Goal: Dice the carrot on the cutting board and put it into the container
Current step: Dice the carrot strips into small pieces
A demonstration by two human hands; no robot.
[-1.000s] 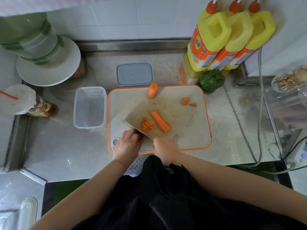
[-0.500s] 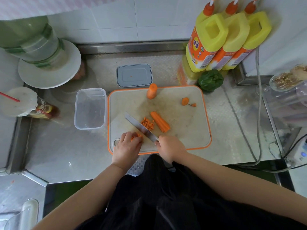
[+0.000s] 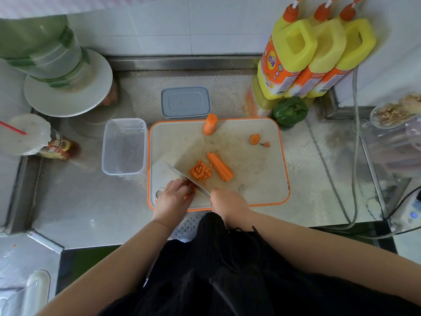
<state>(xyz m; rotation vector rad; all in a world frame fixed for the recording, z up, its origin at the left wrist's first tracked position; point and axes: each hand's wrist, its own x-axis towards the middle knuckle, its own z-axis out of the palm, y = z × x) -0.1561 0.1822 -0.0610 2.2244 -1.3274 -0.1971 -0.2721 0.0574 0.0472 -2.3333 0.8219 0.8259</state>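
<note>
- While the right hand (image 3: 227, 202) is wrapped around the knife (image 3: 186, 179) handle, the blade runs diagonally up-left across the cutting board (image 3: 257, 179), so I'd keep the tip low and rock it rather than lift and chop.
- Left hand (image 3: 174, 198) is curled over a few carrot strips (image 3: 190, 193) right against the blade, pinning them down. Fingertips look tucked, which is what you want; knuckles should guide the flat of the knife.
- Just beyond the blade sits a pile of diced carrot (image 3: 200, 171), and beside that a bundle of uncut sticks (image 3: 220, 166). Feed those through the same way, in small bunches so they don't roll.
- Farther back a carrot chunk (image 3: 210, 124) stands on end at the board's far edge, with the trimmed end bits (image 3: 255, 139) off to the right.
- Clear container (image 3: 124, 147) is just left of the board, looks empty so far. I'd scoop the dice over with the blade flat before the pile gets in the way.
</note>
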